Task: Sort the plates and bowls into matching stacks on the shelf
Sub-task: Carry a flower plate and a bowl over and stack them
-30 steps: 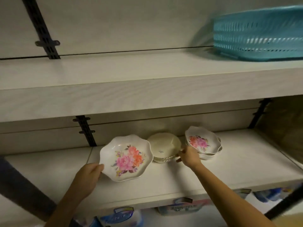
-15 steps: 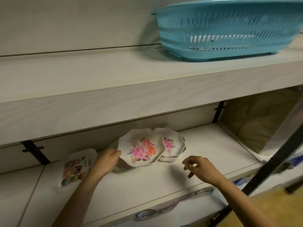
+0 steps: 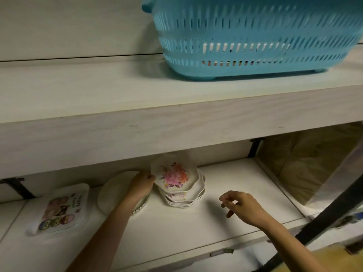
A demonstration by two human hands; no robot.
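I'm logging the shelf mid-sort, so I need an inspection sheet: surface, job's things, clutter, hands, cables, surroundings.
Surface: pale lower shelf.
Job's things: floral plate tilted atop floral stack; cream bowls beside it; cartoon plates far left.
Clutter: nothing seen.
Hands: left hand holds the floral plate's rim; right hand hovers, holding nothing.
Cables: nothing seen.
Surroundings: blue basket on upper shelf.
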